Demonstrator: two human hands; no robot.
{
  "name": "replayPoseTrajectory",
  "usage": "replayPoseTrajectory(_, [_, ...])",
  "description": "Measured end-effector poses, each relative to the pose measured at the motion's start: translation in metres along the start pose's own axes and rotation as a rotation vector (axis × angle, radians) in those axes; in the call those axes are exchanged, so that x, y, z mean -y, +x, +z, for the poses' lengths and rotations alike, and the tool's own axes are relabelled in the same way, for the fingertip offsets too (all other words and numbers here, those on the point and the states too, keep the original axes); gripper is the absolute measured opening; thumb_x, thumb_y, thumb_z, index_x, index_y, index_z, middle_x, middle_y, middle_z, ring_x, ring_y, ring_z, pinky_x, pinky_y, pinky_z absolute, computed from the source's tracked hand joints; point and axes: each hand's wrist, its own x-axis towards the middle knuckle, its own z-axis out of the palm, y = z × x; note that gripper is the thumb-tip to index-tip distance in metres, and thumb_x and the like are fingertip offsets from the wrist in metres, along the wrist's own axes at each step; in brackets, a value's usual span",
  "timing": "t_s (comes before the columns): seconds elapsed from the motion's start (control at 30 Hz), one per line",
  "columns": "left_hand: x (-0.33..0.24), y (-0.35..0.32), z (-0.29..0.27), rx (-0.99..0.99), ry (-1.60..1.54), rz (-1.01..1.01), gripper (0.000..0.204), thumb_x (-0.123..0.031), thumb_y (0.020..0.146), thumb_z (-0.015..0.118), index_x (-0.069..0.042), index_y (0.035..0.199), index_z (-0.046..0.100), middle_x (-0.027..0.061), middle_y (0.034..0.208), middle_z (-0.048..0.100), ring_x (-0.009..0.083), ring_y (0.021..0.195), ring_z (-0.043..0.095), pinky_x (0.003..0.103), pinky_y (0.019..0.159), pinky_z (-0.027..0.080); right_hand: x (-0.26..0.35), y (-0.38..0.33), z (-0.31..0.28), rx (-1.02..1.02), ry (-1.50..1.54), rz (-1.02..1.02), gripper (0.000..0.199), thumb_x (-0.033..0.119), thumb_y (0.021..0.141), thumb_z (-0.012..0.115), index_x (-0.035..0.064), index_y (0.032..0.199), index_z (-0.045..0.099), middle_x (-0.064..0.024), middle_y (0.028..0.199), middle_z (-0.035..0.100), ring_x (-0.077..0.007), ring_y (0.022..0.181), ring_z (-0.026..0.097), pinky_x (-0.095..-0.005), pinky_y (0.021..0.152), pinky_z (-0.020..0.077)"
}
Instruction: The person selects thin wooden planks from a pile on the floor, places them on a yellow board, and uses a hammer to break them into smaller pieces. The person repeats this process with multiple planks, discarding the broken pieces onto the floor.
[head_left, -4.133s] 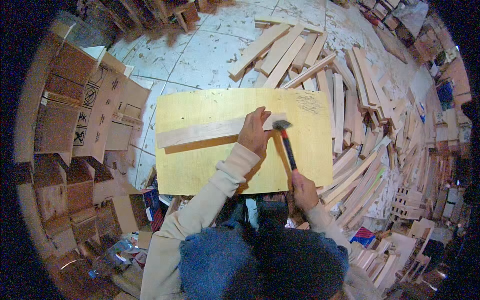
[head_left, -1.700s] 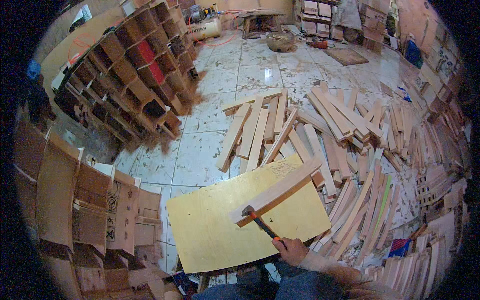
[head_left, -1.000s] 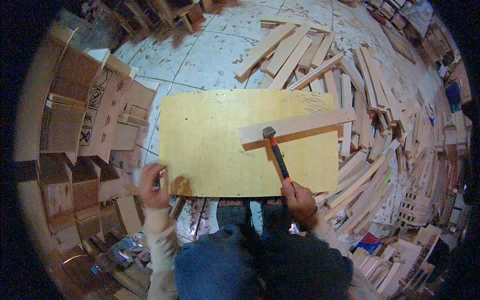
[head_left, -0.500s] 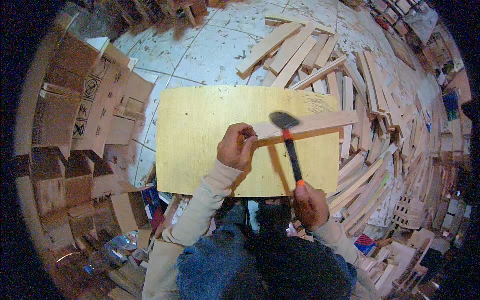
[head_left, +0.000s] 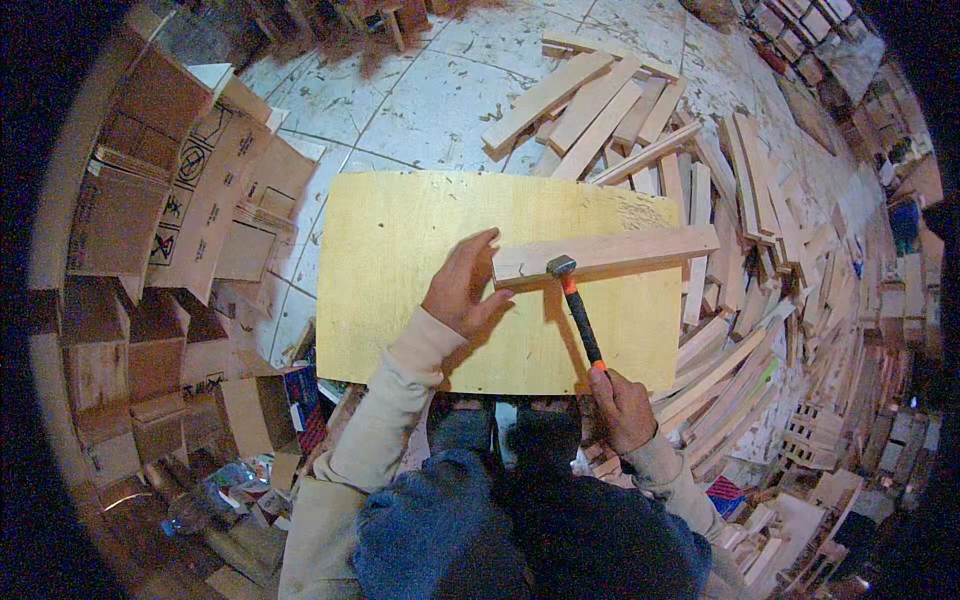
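Surface: yellow rectangular wooden panel (head_left: 380, 260), lightly scuffed, with dark scribbled lines near its far right corner.
Room: pale tiled floor (head_left: 420, 90) strewn with small dark scraps; brown cardboard cartons (head_left: 212, 205) at left; heaped pale wooden planks (head_left: 595, 103) beyond the panel and to its right.
Workpiece: straight, pale wooden bar (head_left: 630, 249), flat-faced, a small dark mark near its left end; lies across the panel's right half, right end jutting past the edge.
Left hand (head_left: 465, 285): thumb and fingers apart about the bar's left end; firmness of contact cannot be told.
Right hand (head_left: 622, 410): clamped on the handle of a black-and-orange, dark-headed hammer (head_left: 581, 320), its head at the bar's near edge.
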Motion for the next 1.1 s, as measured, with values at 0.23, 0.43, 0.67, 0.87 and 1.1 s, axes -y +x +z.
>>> replayPoseTrajectory(0.23, [0.008, -0.010, 0.004, 0.097, -0.520, -0.315, 0.074, -0.002, 0.076, 0.072, -0.002, 0.140, 0.035, 0.0152, 0.123, 0.059, 0.0208, 0.098, 0.066, 0.031, 0.082, 0.054, 0.017, -0.018, -0.026, -0.020, 0.670, -0.030, 0.048, 0.047, 0.098, 0.047, 0.0052, 0.074, 0.048, -0.0065, 0.054, 0.048, -0.0192, 0.042, 0.043, -0.0354, 0.042, 0.0365])
replayPoseTrajectory(0.43, [0.008, -0.009, 0.003, 0.106, -0.488, -0.338, 0.080, -0.003, 0.072, 0.075, -0.002, 0.141, 0.034, 0.0142, 0.119, 0.061, 0.0177, 0.093, 0.066, 0.030, 0.078, 0.054, 0.054, -0.024, -0.046, 0.152, 0.831, -0.735, 0.036, 0.037, 0.093, 0.049, 0.0077, 0.074, 0.059, -0.0116, 0.067, 0.064, -0.0316, 0.063, 0.063, -0.0434, 0.061, 0.0493])
replayPoseTrajectory(0.67, [0.005, -0.010, 0.003, 0.090, -0.510, -0.329, 0.081, -0.005, 0.072, 0.076, -0.001, 0.141, 0.033, 0.0165, 0.120, 0.061, 0.0186, 0.091, 0.066, 0.031, 0.078, 0.054, 0.019, -0.003, -0.018, -0.068, 0.305, -0.025, 0.043, 0.047, 0.098, 0.041, 0.0093, 0.086, 0.057, -0.0092, 0.065, 0.057, -0.0233, 0.052, 0.051, -0.0402, 0.048, 0.0409])
replayPoseTrajectory(0.87, [0.005, -0.014, 0.005, 0.074, -0.524, -0.351, 0.079, -0.001, 0.073, 0.074, 0.000, 0.141, 0.033, 0.0152, 0.121, 0.060, 0.0172, 0.092, 0.065, 0.031, 0.081, 0.053, 0.029, -0.001, -0.019, 0.012, 0.043, -0.409, 0.038, 0.044, 0.093, 0.052, 0.0093, 0.080, 0.058, -0.0105, 0.062, 0.056, -0.0288, 0.054, 0.055, -0.0418, 0.053, 0.0454])
replayPoseTrajectory(1.1, [0.007, -0.017, 0.007, 0.076, -0.509, -0.372, 0.079, -0.006, 0.074, 0.076, 0.000, 0.140, 0.034, 0.0151, 0.120, 0.061, 0.0153, 0.090, 0.064, 0.028, 0.079, 0.052, 0.030, -0.014, -0.011, -0.257, 0.247, -0.195, 0.030, 0.031, 0.093, 0.056, 0.0033, 0.082, 0.056, -0.0146, 0.061, 0.058, -0.0325, 0.057, 0.059, -0.0416, 0.054, 0.0468])
